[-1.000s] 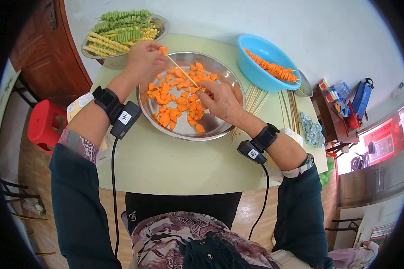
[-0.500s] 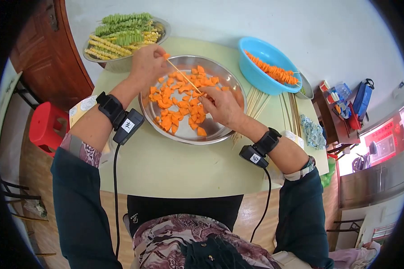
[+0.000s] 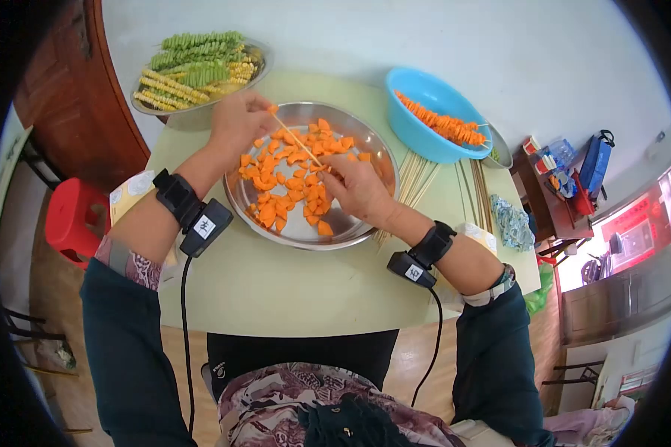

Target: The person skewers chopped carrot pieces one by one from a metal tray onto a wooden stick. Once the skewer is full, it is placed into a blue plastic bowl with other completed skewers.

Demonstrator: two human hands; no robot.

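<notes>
My left hand (image 3: pixel 238 123) pinches an orange carrot piece (image 3: pixel 273 109) at the upper tip of a thin wooden skewer (image 3: pixel 297 138). The skewer slants over a wide steel basin (image 3: pixel 365 240). My right hand (image 3: pixel 356 188) is closed around the skewer's lower end, above the basin's right side. Many loose carrot pieces (image 3: pixel 265 179) lie spread over the basin floor beneath both hands. How far the tip goes into the pinched piece is too small to tell.
A blue basin (image 3: pixel 432 153) holds threaded carrot skewers (image 3: pixel 443 123). Bare wooden skewers (image 3: pixel 417 182) lie right of the steel basin. At the back left, a metal bowl (image 3: pixel 153 112) holds green and yellow skewers. A crumpled patterned bag (image 3: pixel 511 223) is on the table's right edge.
The whole view has shifted slightly, so the table appears lower and further left. Both hands keep their grip on the carrot piece and the skewer, almost unchanged.
</notes>
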